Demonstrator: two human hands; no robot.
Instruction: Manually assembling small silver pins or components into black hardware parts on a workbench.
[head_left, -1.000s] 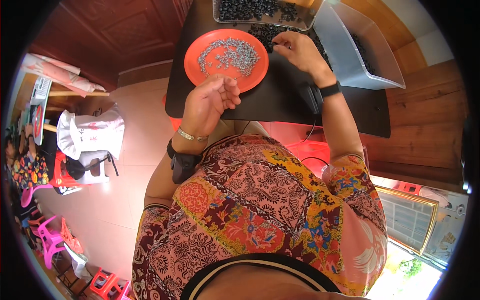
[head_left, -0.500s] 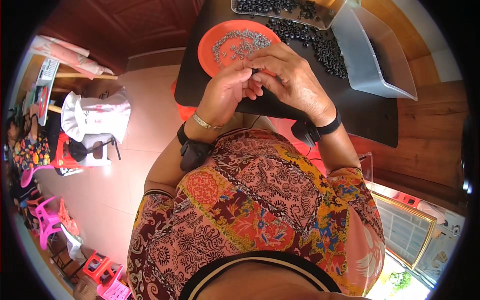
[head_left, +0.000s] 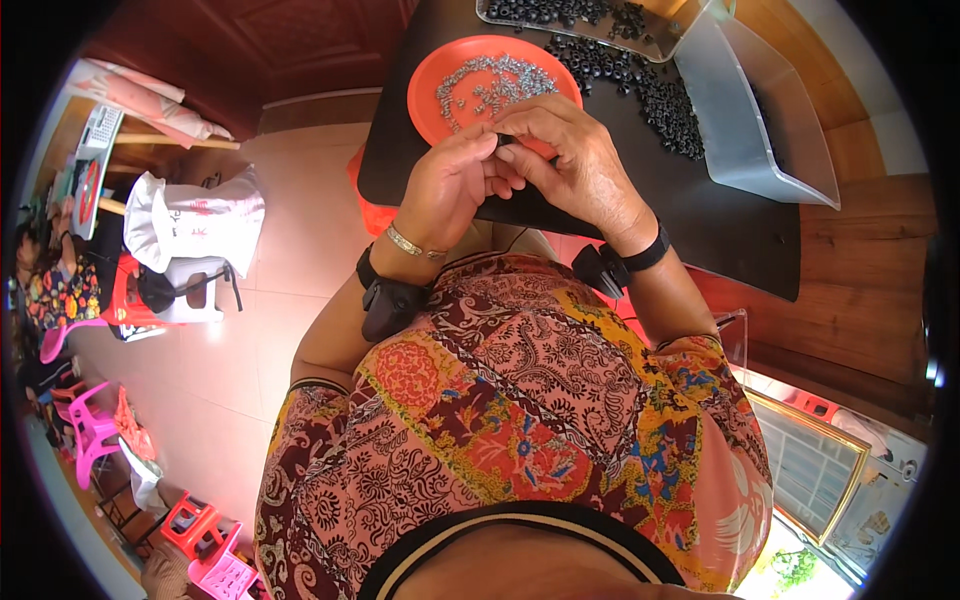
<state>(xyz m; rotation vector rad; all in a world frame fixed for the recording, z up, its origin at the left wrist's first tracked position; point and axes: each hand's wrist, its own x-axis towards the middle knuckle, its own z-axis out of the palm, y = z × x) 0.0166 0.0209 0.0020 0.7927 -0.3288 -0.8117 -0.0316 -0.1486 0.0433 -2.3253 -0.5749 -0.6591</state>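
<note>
Well, I see left hand (head_left: 447,185) half-curled, right hand (head_left: 580,160) pinched nearly closed, both holding small black piece (head_left: 503,140) near red plate (head_left: 426,100).

The tabletop (head_left: 730,235) is black. Near its left edge, a plain orange-red plate (head_left: 424,95) bears silvery-grey metal pieces (head_left: 515,83); toward its far edge lie small black parts (head_left: 670,120), and the pinched piece (head_left: 503,139) is black too. By the right edge, the bin (head_left: 745,125) is translucent grey. The patchwork blouse (head_left: 540,370) mixes pink, maroon and yellow with black paisley, red-and-blue florals and a cream-striped black neckline (head_left: 520,513).
</note>
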